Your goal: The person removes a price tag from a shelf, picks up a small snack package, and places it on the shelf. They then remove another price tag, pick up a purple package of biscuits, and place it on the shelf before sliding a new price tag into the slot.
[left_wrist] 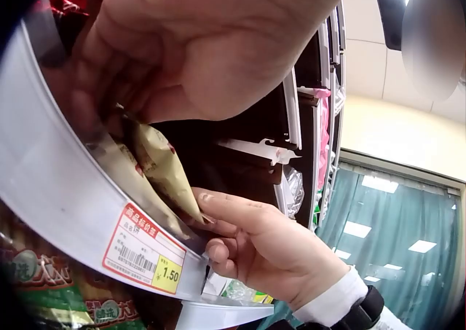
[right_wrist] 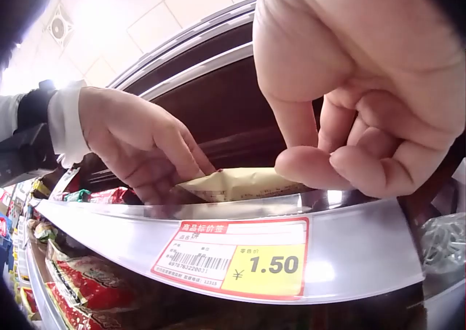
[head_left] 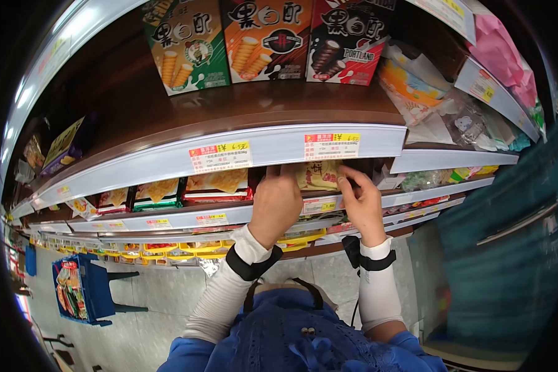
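A pale yellow snack packet (head_left: 317, 176) with dark red print lies on a lower shelf, just behind the clear lip of the shelf edge. My left hand (head_left: 276, 208) grips its left end, the fingertips partly hidden behind the packet and shelf in the left wrist view. At the other end, my right hand (head_left: 361, 208) pinches the corner between thumb and fingers. Seen from the right wrist, the packet (right_wrist: 247, 183) spans the gap between both hands. A second pale wrapper edge (left_wrist: 124, 171) shows close beside the packet in the left wrist view.
Overhead is a shelf edge with price tags (head_left: 220, 158), carrying boxes of wafer rolls (head_left: 266, 43). Red and green snack packs (head_left: 158, 191) line the lower shelf at left. A 1.50 price tag (right_wrist: 233, 259) fronts this shelf. On the floor stands a blue basket (head_left: 99, 291).
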